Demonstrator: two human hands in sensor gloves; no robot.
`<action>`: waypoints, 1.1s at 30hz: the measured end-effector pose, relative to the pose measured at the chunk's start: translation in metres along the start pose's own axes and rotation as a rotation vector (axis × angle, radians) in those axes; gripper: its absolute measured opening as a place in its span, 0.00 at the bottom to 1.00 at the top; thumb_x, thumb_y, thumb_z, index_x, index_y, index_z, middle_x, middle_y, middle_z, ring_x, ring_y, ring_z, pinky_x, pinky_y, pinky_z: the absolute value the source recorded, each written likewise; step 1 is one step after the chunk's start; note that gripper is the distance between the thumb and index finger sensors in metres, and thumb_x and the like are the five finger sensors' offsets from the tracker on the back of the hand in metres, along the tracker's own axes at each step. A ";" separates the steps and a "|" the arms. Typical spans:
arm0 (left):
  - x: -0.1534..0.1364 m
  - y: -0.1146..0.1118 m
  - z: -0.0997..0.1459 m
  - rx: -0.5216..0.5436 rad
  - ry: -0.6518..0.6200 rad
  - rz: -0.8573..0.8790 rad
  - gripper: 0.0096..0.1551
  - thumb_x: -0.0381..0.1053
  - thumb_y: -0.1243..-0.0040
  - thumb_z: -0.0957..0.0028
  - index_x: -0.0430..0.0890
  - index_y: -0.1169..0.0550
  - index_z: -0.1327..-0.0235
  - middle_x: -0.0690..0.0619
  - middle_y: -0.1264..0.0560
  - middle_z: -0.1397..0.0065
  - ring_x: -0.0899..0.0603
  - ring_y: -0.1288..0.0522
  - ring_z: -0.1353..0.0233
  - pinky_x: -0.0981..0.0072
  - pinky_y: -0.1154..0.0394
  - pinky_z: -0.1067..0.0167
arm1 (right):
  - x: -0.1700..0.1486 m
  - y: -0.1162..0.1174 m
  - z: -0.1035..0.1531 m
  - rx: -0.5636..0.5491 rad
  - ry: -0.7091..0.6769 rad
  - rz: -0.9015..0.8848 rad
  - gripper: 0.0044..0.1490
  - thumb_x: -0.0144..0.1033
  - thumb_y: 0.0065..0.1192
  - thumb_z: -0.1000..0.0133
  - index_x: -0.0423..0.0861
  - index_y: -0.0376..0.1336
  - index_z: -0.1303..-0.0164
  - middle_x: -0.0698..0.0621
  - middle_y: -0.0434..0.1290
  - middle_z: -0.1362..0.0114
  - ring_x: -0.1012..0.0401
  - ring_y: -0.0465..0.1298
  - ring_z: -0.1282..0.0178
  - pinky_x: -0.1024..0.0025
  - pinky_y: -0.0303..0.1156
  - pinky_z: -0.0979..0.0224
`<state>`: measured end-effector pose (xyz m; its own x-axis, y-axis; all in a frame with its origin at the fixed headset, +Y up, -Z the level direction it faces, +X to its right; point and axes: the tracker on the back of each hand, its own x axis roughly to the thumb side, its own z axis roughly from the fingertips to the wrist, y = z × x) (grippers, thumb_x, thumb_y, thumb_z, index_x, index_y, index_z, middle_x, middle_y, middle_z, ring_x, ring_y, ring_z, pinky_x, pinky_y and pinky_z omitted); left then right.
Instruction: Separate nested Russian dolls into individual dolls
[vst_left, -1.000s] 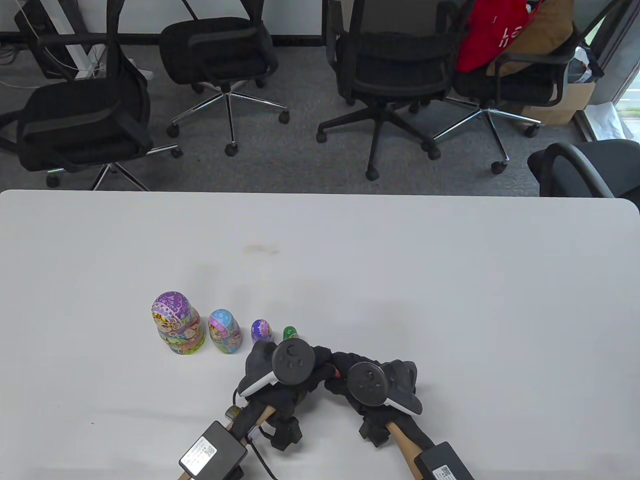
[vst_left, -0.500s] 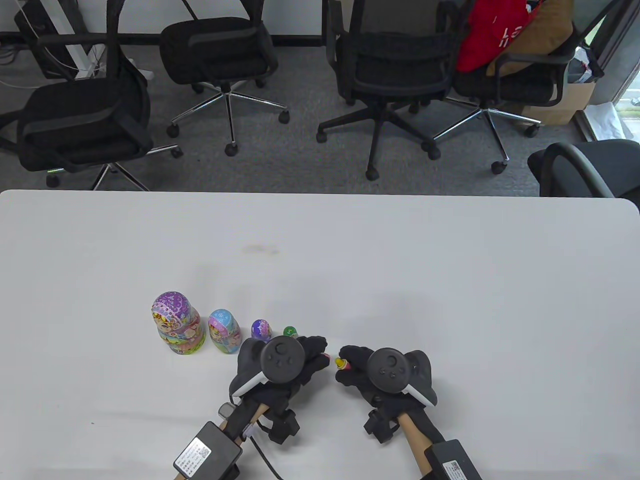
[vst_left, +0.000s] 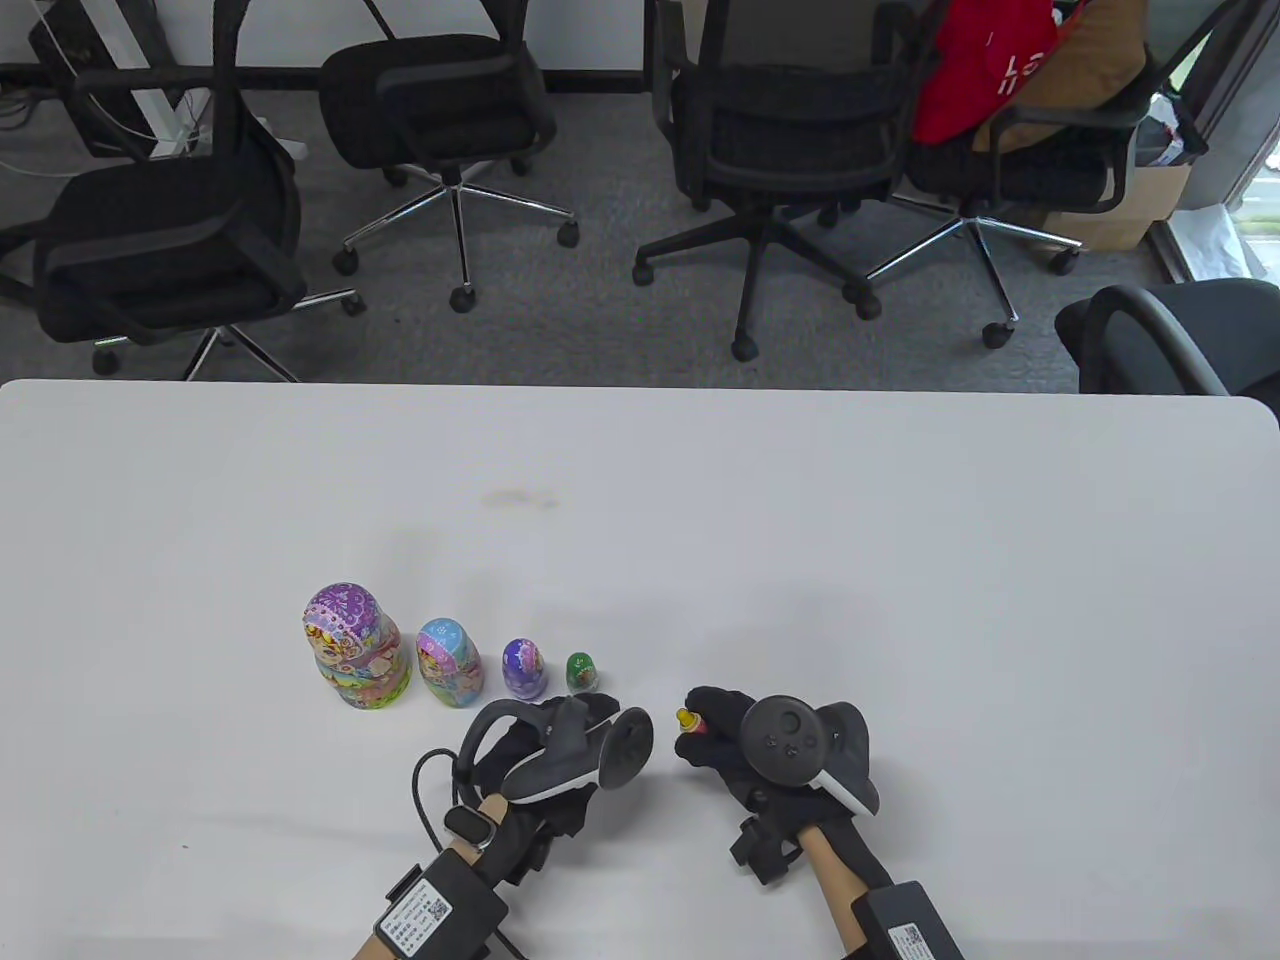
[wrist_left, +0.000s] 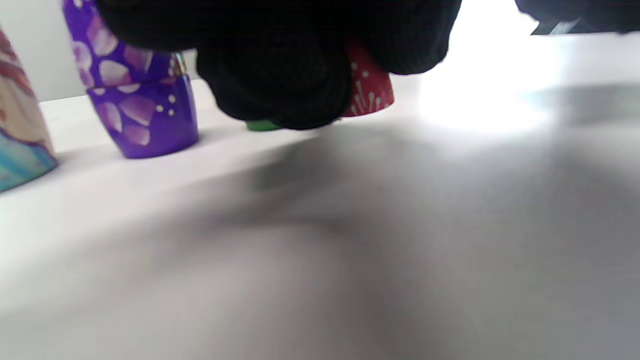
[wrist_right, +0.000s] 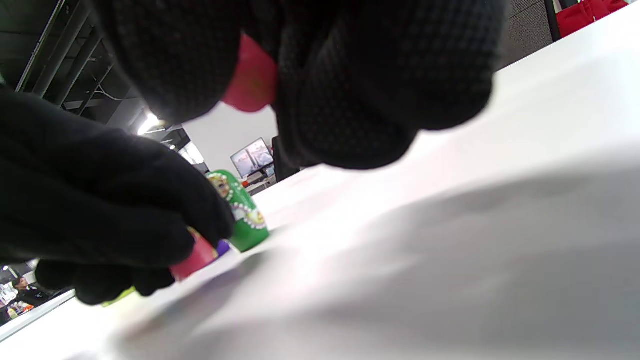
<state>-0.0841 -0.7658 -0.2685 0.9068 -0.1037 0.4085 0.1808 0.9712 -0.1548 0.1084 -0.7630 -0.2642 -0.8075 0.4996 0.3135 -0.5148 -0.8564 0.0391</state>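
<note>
Gripping red doll halves (wrist_left: 367, 90), both hands.

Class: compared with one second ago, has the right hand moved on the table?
Yes. In the table view the right hand has drawn to the right, away from the left hand and the standing green doll, leaving a gap.

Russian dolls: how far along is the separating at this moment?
Done: four closed dolls stand in a row by size, the largest doll, the blue doll, the purple doll and the green doll. In hand: the left hand holds a red doll half, the right hand another red piece with a yellow bit showing. Left: setting these down.
</note>
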 end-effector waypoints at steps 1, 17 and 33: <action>0.000 -0.002 -0.001 -0.011 0.003 -0.009 0.29 0.55 0.41 0.44 0.42 0.19 0.35 0.51 0.15 0.50 0.52 0.16 0.57 0.68 0.17 0.63 | 0.000 0.000 0.000 0.000 -0.001 0.001 0.37 0.44 0.69 0.53 0.37 0.68 0.38 0.43 0.81 0.45 0.56 0.82 0.56 0.70 0.82 0.55; -0.009 0.014 0.005 0.075 0.009 0.121 0.32 0.57 0.43 0.44 0.44 0.21 0.30 0.50 0.15 0.46 0.51 0.16 0.54 0.67 0.17 0.61 | 0.008 0.005 0.001 0.015 -0.022 0.041 0.37 0.45 0.69 0.53 0.38 0.68 0.38 0.44 0.81 0.45 0.56 0.82 0.56 0.70 0.82 0.55; -0.003 0.026 0.012 0.135 -0.099 0.556 0.29 0.53 0.41 0.43 0.40 0.20 0.33 0.44 0.15 0.40 0.50 0.14 0.52 0.68 0.15 0.60 | 0.031 0.019 0.005 -0.014 -0.060 0.111 0.37 0.48 0.69 0.53 0.37 0.69 0.40 0.45 0.81 0.47 0.57 0.82 0.58 0.71 0.82 0.55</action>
<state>-0.0867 -0.7378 -0.2629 0.8105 0.4442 0.3817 -0.3689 0.8934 -0.2564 0.0750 -0.7649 -0.2493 -0.8411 0.3928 0.3719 -0.4274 -0.9040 -0.0117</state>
